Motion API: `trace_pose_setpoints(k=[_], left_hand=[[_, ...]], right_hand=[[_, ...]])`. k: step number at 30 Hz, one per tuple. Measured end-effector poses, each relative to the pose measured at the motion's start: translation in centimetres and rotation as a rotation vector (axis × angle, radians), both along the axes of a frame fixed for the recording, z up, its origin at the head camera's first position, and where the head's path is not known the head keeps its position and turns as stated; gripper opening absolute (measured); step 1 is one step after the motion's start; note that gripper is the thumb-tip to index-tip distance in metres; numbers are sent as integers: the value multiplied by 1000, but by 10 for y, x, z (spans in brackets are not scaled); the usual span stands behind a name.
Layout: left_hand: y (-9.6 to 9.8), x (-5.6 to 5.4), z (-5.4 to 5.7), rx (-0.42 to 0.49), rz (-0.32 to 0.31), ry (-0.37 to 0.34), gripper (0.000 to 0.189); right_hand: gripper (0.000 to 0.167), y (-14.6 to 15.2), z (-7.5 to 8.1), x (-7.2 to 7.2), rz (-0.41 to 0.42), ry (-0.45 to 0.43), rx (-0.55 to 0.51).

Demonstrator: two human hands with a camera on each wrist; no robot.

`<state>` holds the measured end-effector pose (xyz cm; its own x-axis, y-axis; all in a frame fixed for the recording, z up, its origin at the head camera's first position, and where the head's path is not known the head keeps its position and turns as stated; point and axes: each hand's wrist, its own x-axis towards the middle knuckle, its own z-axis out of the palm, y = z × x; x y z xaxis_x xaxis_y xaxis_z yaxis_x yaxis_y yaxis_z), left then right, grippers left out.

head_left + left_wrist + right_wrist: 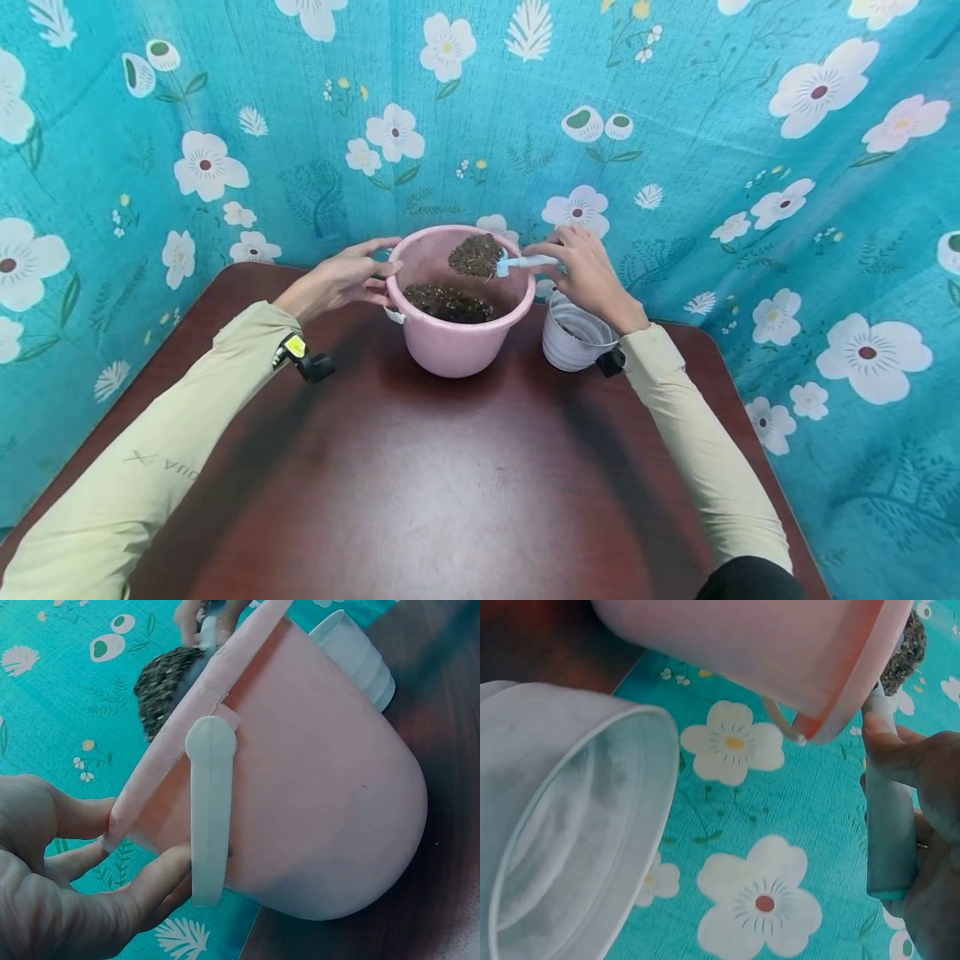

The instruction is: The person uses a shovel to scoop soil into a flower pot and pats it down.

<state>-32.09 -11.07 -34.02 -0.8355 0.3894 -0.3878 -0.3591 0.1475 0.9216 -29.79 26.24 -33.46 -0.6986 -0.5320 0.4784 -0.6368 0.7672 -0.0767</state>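
Note:
A pink bucket stands at the far side of the table, with dark soil inside. My left hand holds its rim from the left, fingers on both sides of the edge. Beside those fingers, the bucket's white handle hangs down in the left wrist view. My right hand grips the light grey-blue handle of a small trowel. A heaped clump of soil lies on the trowel's blade, above the bucket's opening; the soil hides most of the blade.
A whitish ribbed pot stands right of the bucket, below my right hand, with a little dark matter inside. The dark reddish-brown table extends toward me. A turquoise flowered curtain hangs close behind the bucket and along both sides.

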Motion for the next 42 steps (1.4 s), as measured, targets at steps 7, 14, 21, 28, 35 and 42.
trace_pose_setpoints(k=[7, 14, 21, 28, 35, 42], left_hand=[[-1, 1, 0, 6, -13, -4, 69], [-1, 0, -2, 20, -1, -21, 70], [-2, 3, -6, 31, -24, -2, 70], [-6, 0, -4, 48, -50, 22, 69], [-4, -1, -3, 35, -37, 20, 69], [-4, -2, -4, 44, -30, 13, 69]], right_hand=[[25, 19, -3, 6, -13, 48, -19], [27, 40, -2, 21, -86, 73, -36], [25, 62, -8, 35, -147, 29, -66], [24, 82, -11, 42, -187, 30, -116], [22, 103, -15, 50, -268, 21, -103], [23, 121, -23, 57, -329, -16, -79]])
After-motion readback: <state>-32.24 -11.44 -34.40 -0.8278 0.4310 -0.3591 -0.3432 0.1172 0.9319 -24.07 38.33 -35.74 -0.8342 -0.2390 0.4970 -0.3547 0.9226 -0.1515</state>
